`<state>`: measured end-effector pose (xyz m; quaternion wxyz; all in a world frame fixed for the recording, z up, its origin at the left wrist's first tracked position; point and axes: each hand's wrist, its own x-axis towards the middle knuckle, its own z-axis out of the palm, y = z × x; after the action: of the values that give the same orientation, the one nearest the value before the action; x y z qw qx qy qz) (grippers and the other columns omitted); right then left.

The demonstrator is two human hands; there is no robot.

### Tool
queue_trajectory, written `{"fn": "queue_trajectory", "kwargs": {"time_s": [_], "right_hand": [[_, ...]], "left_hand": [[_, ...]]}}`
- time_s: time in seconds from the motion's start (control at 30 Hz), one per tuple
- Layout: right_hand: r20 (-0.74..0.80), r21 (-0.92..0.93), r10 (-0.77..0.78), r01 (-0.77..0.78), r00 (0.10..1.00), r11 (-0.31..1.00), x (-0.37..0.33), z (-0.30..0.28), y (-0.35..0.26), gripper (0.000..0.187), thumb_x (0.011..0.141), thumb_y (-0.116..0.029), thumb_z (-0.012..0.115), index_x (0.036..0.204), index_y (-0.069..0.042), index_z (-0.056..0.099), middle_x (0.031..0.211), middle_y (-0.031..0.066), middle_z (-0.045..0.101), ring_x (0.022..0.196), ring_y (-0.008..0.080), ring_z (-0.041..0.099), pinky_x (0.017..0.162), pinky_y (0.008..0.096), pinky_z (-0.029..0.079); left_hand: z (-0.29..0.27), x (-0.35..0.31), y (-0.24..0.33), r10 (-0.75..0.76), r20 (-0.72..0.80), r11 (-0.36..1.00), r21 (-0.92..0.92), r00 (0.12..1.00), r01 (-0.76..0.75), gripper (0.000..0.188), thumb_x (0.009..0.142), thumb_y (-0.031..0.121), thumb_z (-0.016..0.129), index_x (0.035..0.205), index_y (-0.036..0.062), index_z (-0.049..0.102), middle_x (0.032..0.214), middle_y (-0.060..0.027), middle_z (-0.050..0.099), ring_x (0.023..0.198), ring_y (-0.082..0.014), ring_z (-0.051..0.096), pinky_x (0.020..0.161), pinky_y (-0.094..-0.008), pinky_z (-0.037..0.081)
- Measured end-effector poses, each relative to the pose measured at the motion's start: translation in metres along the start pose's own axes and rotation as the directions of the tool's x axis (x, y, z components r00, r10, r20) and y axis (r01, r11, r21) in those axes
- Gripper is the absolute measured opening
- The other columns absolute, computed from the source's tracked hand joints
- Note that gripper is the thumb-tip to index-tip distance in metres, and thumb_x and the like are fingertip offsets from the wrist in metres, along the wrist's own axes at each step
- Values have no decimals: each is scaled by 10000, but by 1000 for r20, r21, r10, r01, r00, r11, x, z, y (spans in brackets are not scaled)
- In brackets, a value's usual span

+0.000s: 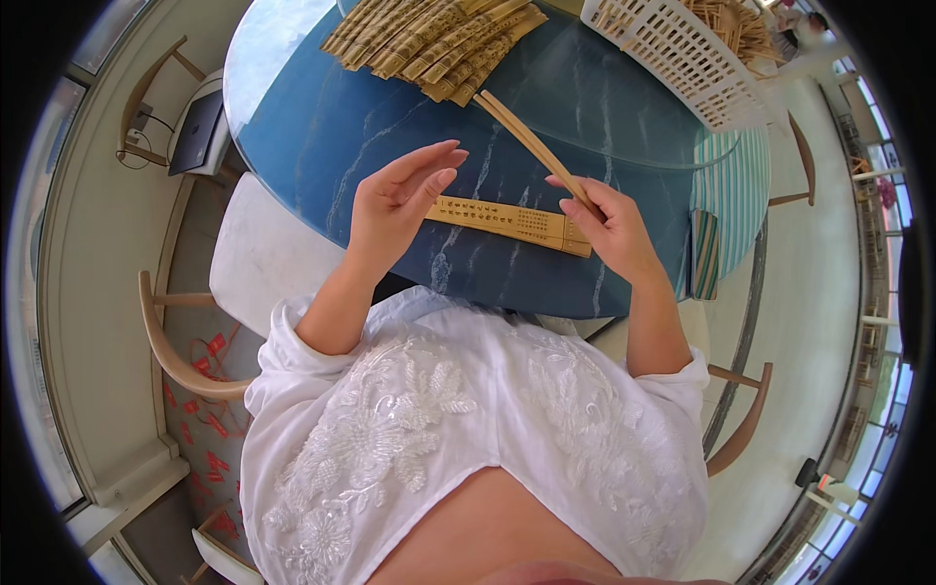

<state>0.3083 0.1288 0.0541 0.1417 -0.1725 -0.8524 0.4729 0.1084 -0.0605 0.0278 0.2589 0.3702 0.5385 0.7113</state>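
My right hand is closed around the lower ends of a pair of wooden chopsticks, which slant up and left over the table. Stretched out, the fingers of my left hand hold nothing; the thumb is a little apart from them. Between my hands a yellow-brown paper chopstick sleeve with dark print lies flat on the blue table. Its left end reaches close to my left hand, and its right end lies just beneath my right hand.
Many patterned chopstick sleeves overlap in a pile at the far side of the blue marbled table. A white slotted basket with loose chopsticks stands far right. Near the right edge are a striped booklet-like item and a striped cloth.
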Motion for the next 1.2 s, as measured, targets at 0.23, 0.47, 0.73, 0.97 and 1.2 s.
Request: {"fn": "queue_trajectory", "kwargs": {"time_s": [0.23,0.47,0.73,0.97,1.2], "right_hand": [[-183,-200,-36,-1,982,980,36,-23,41,246,898,-178,726,1106,-47,713,736,32,535,592,116,414,561,277,354],[37,-271,95,-81,995,959,28,-24,54,295,778,-257,814,935,-36,699,625,31,414,585,156,415,577,317,382],[247,-285,117,-44,962,958,25,-13,48,373,702,-327,854,812,-48,632,727,25,504,632,156,467,581,312,390],[273,-231,125,-61,954,971,27,-14,49,324,743,-249,835,784,-37,594,707,28,517,616,127,460,577,270,372],[124,116,153,-168,980,979,20,-14,54,181,829,-172,782,891,-48,667,645,-34,547,576,47,409,558,226,332]], "left_hand": [[-36,-17,-20,174,337,299,877,925,-376,306,751,195,806,1053,188,758,1182,41,705,1335,-228,498,1178,-500,209],[-78,-27,-22,63,243,322,913,968,-250,493,743,230,811,1219,175,696,1278,2,668,1363,-267,466,1180,-498,231],[-80,-17,-19,53,281,396,875,958,-278,363,785,197,779,1136,122,725,1195,-27,691,1283,-266,519,1117,-446,337],[-86,-15,-23,83,322,376,866,943,-329,234,852,158,721,1072,80,732,1140,-39,698,1231,-267,557,1059,-416,403],[-80,-11,-20,164,292,382,862,942,-334,86,910,79,671,986,51,700,1118,-40,707,1208,-277,577,1013,-411,445]]}}
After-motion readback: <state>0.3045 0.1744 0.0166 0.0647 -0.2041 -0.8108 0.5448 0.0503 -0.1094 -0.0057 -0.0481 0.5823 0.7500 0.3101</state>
